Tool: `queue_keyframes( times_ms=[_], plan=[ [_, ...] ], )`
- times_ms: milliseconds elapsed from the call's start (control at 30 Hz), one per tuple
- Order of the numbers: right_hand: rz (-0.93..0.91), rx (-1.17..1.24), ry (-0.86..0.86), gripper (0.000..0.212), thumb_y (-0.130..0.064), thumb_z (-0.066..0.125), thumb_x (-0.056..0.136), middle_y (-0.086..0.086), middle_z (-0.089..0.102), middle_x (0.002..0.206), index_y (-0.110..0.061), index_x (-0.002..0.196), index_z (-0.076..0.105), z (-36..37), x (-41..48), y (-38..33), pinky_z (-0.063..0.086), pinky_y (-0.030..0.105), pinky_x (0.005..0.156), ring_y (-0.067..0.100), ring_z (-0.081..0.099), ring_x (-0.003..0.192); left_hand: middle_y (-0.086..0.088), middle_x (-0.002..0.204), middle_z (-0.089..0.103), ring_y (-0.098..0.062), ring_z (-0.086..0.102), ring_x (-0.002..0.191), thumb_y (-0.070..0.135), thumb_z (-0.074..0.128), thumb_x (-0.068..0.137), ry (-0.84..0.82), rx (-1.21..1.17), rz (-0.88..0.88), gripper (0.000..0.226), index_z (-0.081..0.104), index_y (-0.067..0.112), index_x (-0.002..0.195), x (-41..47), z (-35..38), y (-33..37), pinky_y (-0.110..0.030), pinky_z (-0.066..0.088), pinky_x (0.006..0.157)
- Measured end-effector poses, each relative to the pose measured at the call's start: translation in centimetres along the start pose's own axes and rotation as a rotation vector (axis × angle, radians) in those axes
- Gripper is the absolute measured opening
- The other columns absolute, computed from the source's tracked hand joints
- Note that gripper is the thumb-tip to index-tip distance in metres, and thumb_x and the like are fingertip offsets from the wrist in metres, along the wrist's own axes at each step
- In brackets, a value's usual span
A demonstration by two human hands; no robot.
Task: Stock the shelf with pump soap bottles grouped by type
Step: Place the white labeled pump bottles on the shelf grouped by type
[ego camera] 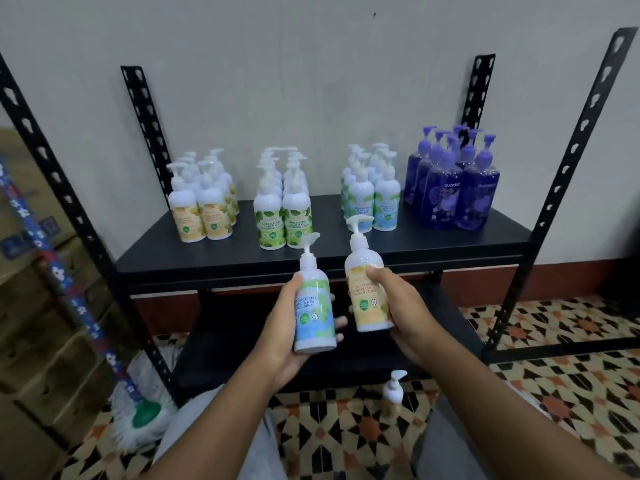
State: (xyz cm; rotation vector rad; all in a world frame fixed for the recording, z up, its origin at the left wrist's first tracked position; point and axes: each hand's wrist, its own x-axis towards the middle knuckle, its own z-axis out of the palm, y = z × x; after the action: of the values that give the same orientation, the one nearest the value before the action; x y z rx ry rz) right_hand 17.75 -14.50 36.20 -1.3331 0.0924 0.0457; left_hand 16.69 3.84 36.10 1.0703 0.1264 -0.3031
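My left hand (284,327) grips a blue-green mint pump bottle (314,306), held upright in front of the black shelf (450,244). My right hand (401,306) holds an orange-yellow pump bottle (367,289) just to its right. Four groups stand on the shelf: orange-yellow bottles (204,209) at the left, green-leaf bottles (284,216), blue mint bottles (372,199), and purple bottles (453,188) at the right. One more white pump bottle (393,393) stands on the floor between my knees.
Black perforated uprights (568,174) frame the shelf, with a lower shelf board (225,348) beneath. A mop with a patterned handle (138,407) leans at the left beside stacked cardboard boxes (38,323). The floor is patterned tile (554,358).
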Motion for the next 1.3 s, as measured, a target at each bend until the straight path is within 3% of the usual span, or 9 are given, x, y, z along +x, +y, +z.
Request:
queue_keyframes(
  times_ms=[100,267,400,567,733,833,967,1167,1300],
  plan=[
    [0.043,0.063,-0.038,0.04,-0.037,0.064,0.094,0.019,0.073,0.103,-0.006,0.12,0.065,-0.2,-0.4,-0.3,0.057,0.042,0.074,0.032,0.07,0.082,-0.011,0.101,0.07,-0.03,0.07,0.079,0.049,0.061,0.09,-0.029,-0.01,-0.013,0.05,0.067,0.009,0.12,0.0,-0.2,-0.2,-0.043,0.056,0.07],
    [-0.014,-0.038,-0.092,0.056,-0.026,0.083,0.077,0.009,0.07,0.094,-0.001,0.122,0.06,-1.1,-0.5,0.1,0.057,0.034,0.067,0.024,0.069,0.083,-0.011,0.102,0.069,-0.031,0.07,0.088,0.011,0.075,0.083,-0.047,0.142,0.173,0.05,0.057,0.021,0.128,1.2,-0.2,-0.5,-0.047,0.058,0.076],
    [-0.033,0.014,-0.076,0.061,-0.027,0.082,0.071,0.02,0.071,0.112,-0.006,0.123,0.059,-1.9,0.2,-0.5,0.057,0.037,0.071,0.025,0.07,0.087,-0.008,0.1,0.076,-0.034,0.074,0.092,0.012,0.089,0.071,-0.009,0.232,0.242,0.068,0.056,0.021,0.13,2.4,0.4,-0.6,-0.046,0.061,0.071],
    [-0.024,0.135,-0.077,0.031,-0.021,0.061,0.093,0.012,0.072,0.103,-0.017,0.123,0.057,-3.0,1.6,-1.4,0.051,0.039,0.069,0.028,0.066,0.087,-0.008,0.123,0.072,-0.037,0.075,0.096,0.009,0.058,0.098,-0.067,0.158,0.169,0.032,0.055,0.015,0.129,3.7,1.6,-0.5,-0.052,0.058,0.079],
    [-0.056,0.052,-0.021,0.063,-0.027,0.083,0.071,0.005,0.071,0.098,-0.018,0.125,0.052,-3.9,3.1,-1.8,0.053,0.034,0.061,0.027,0.073,0.084,-0.015,0.107,0.07,-0.029,0.072,0.081,0.008,0.068,0.092,-0.068,0.176,0.161,0.037,0.055,0.011,0.126,5.7,3.1,-0.3,-0.044,0.059,0.069],
    [-0.13,-0.024,0.073,0.054,-0.017,0.086,0.077,0.012,0.071,0.108,-0.019,0.119,0.052,-4.4,4.8,-2.7,0.06,0.039,0.071,0.033,0.075,0.091,-0.01,0.094,0.071,-0.029,0.073,0.082,0.008,0.081,0.079,-0.018,0.216,0.256,0.051,0.055,0.015,0.122,7.6,4.3,-0.1,-0.044,0.061,0.069],
    [-0.287,-0.103,0.199,0.046,-0.016,0.085,0.076,0.011,0.07,0.108,-0.023,0.112,0.057,-5.0,7.8,-4.2,0.062,0.047,0.084,0.031,0.073,0.097,-0.014,0.098,0.071,-0.027,0.071,0.086,0.004,0.075,0.086,0.054,0.241,0.367,0.035,0.061,0.016,0.115,10.5,6.1,1.5,-0.043,0.061,0.073],
    [-0.411,-0.144,0.305,0.051,-0.011,0.083,0.079,-0.001,0.069,0.106,-0.021,0.119,0.054,-5.3,11.5,-5.3,0.056,0.02,0.067,0.01,0.07,0.09,0.009,0.104,0.073,-0.002,0.072,0.088,0.018,0.084,0.081,0.074,0.551,0.578,0.044,0.062,0.025,0.118,14.5,7.8,4.1,-0.016,0.057,0.071],
    [-0.432,-0.184,0.309,0.049,-0.014,0.083,0.08,-0.003,0.069,0.105,-0.023,0.118,0.054,-5.9,12.7,-4.3,0.057,0.021,0.069,0.009,0.07,0.091,0.011,0.113,0.071,0.0,0.07,0.097,0.033,0.091,0.07,0.095,0.701,0.605,0.069,0.057,0.024,0.129,16.9,8.0,3.9,-0.027,0.06,0.086]
  ],
)
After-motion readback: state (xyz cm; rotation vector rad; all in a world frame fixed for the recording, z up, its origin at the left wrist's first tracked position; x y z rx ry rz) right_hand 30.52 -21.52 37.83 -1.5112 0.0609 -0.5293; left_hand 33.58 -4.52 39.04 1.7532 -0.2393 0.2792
